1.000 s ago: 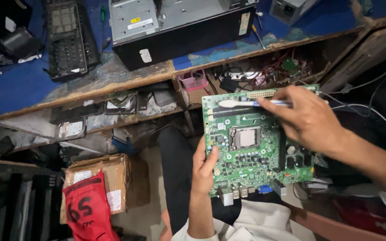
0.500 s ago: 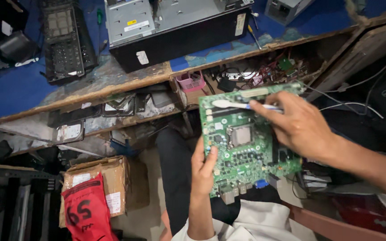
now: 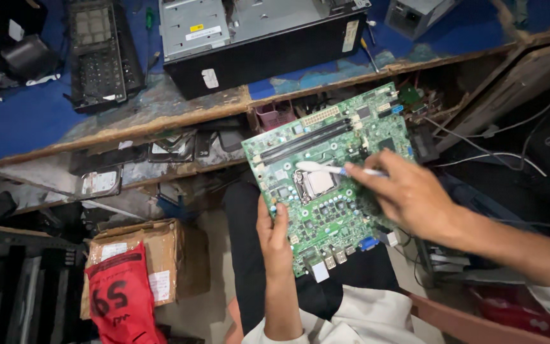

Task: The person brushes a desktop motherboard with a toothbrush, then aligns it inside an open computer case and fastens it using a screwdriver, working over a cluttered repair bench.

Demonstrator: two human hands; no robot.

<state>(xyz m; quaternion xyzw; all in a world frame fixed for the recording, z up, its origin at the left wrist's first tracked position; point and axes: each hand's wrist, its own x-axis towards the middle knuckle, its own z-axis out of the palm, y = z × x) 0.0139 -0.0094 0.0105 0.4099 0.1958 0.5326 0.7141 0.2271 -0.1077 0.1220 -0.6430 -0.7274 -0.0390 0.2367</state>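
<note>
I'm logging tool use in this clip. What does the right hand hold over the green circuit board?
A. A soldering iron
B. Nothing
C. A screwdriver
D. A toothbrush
D: the right hand holds a white toothbrush, its head over the square socket near the middle of the board, while the left hand grips the board's lower left edge.

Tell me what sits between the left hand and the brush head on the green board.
In the head view, the metal processor socket lies between the left hand and the white brush head on the motherboard.
</note>
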